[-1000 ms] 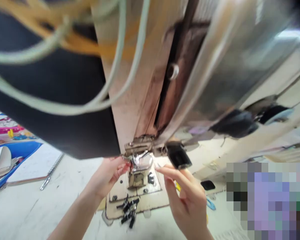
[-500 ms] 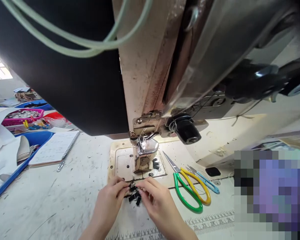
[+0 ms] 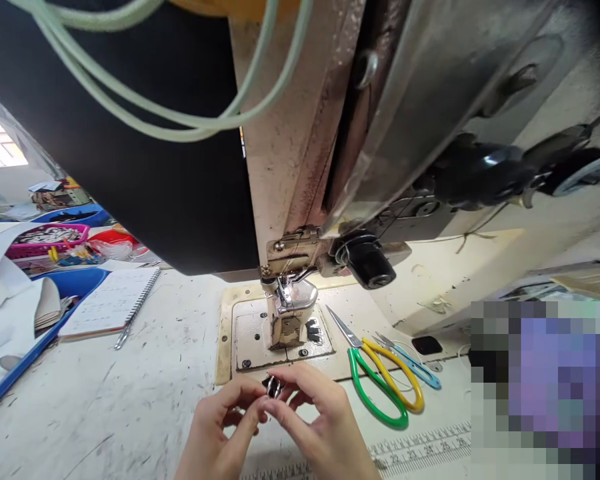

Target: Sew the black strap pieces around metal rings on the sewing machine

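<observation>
In front of the sewing machine's post, my left hand (image 3: 223, 421) and my right hand (image 3: 321, 415) meet at their fingertips. Both are closed in a pinch around a small shiny metal ring (image 3: 274, 388) with a black strip of material on it. The fingers cover part of the piece. Just behind the hands stands the machine's post bed (image 3: 286, 330), under the presser foot and needle area (image 3: 285, 290). Green-and-yellow-handled scissors (image 3: 380, 380) lie to the right of my right hand.
Blue thread snips (image 3: 415, 367) lie beside the scissors. A printed ruler scale (image 3: 420, 450) runs along the front. A spiral notebook (image 3: 110, 300), a pen (image 3: 123, 335), a blue bin (image 3: 75, 280) and a pink basket (image 3: 45, 240) stand left. The machine head (image 3: 290, 133) overhangs.
My hands have come slightly lower and closer together. The black pieces that hung between the fingers are now mostly hidden, and the metal ring shows upright. The view has shifted a little.
</observation>
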### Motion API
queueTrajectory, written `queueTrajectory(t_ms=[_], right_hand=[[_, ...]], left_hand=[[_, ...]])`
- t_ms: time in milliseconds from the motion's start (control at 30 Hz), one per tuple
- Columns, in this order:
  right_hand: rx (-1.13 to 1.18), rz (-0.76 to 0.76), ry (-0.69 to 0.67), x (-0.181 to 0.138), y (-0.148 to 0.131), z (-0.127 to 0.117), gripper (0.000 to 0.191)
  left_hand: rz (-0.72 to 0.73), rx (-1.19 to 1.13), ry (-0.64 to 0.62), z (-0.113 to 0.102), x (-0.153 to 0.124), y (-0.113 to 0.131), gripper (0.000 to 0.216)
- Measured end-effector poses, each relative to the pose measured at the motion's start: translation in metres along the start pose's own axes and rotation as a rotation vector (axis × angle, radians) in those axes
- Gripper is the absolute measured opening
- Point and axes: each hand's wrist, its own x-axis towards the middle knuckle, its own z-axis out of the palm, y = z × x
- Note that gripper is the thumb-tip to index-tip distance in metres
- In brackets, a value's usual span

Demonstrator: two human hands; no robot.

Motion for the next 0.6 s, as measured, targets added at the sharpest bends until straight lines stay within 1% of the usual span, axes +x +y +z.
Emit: queueTrajectory(t_ms=[67,133,167,233,300,333,367,467,533,600], right_hand=[[0.002,-0.011,0.006,-0.001,-0.001,-0.003,0.014],[-0.010,-0.032,0.028,-0.003,-0.001,-0.007,0.010],[-0.019,-0.042,0.039,-0.004,-0.001,-0.009,0.010],[-0.043,-0.068,0.034,-0.005,-0.001,-0.012,0.013],[-0.064,-0.100,-0.013,-0.006,-0.002,-0.015,0.017],[-0.077,-0.120,-0.037,-0.005,-0.003,-0.015,0.019],[-0.092,-0.141,-0.055,-0.005,-0.004,-0.016,0.021],[-0.089,-0.138,-0.057,-0.002,-0.007,-0.015,0.018],[-0.046,-0.091,-0.038,-0.001,-0.008,-0.015,0.011],[0.010,-0.028,0.026,0.000,-0.009,-0.016,0.003]], left_hand=[[0.037,0.000,0.040,0.003,-0.001,0.001,0.018],[0.049,0.003,0.050,0.005,-0.002,0.001,0.016],[0.054,0.010,0.059,0.005,-0.001,0.001,0.015],[0.095,0.036,0.130,0.007,-0.001,0.001,0.011],[0.166,0.074,0.215,0.008,0.000,0.002,0.018],[0.190,0.094,0.222,0.008,0.000,0.004,0.024],[0.195,0.116,0.197,0.009,0.001,0.006,0.028],[0.131,0.153,0.038,0.010,0.002,0.013,0.026],[0.072,0.123,-0.005,0.011,0.003,0.017,0.024],[-0.014,-0.008,-0.011,0.013,0.005,0.018,0.017]])
